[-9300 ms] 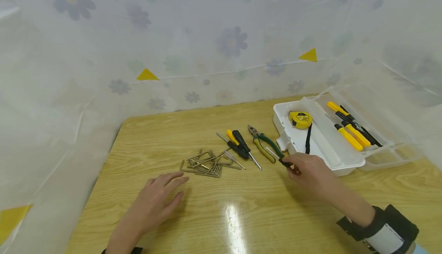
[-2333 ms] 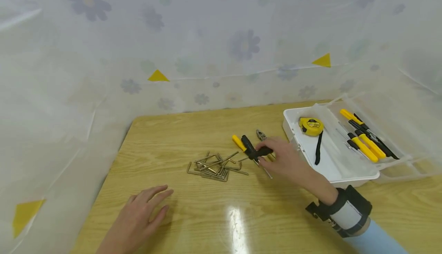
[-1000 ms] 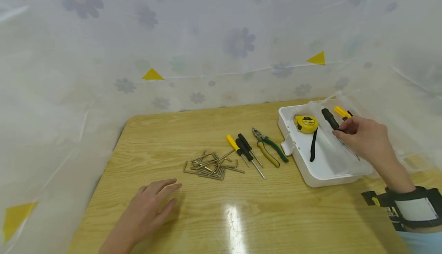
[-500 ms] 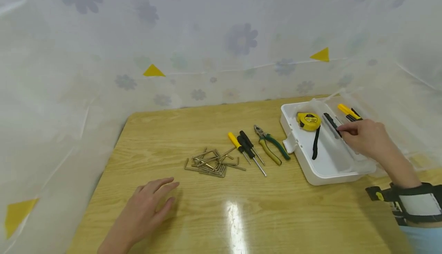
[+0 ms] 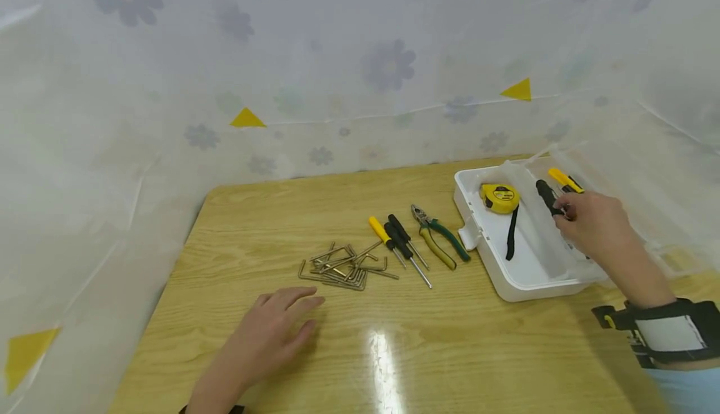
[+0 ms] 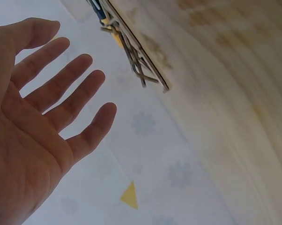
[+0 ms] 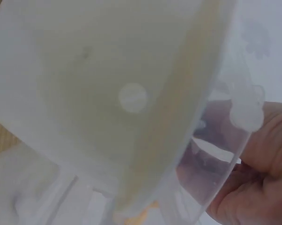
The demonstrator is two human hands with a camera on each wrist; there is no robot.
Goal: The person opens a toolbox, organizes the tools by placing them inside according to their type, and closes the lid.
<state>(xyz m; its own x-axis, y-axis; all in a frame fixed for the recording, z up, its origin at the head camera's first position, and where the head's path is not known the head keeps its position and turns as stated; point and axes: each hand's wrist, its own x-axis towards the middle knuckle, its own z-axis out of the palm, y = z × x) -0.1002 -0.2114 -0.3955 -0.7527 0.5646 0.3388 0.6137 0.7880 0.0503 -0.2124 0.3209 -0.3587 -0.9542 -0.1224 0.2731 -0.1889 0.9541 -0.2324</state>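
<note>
In the head view my right hand (image 5: pixel 596 223) pinches a black-handled screwdriver (image 5: pixel 545 194) over the toolbox's inner side, where box and lid meet. Its shaft is mostly hidden by the hand. The right wrist view shows part of the right hand (image 7: pixel 263 173) behind a clear plastic edge. My left hand (image 5: pixel 275 326) hovers low over the table with relaxed fingers, just in front of a pile of L-shaped hex keys (image 5: pixel 343 270). In the left wrist view the left hand (image 6: pixel 47 117) has its fingers spread and holds nothing.
The white toolbox (image 5: pixel 506 289) holds a yellow tape measure (image 5: pixel 499 198). Its clear lid (image 5: pixel 630 182) lies open to the right, with a yellow-handled tool (image 5: pixel 562 178) in it. Pliers (image 5: pixel 435 239), a yellow screwdriver (image 5: pixel 379 229) and two black screwdrivers (image 5: pixel 399 234) lie on the table.
The right hand took the black-handled screwdriver from beside the pliers and carried it right to the toolbox; lately it only turns there. The left hand has shifted right, nearer the hex keys.
</note>
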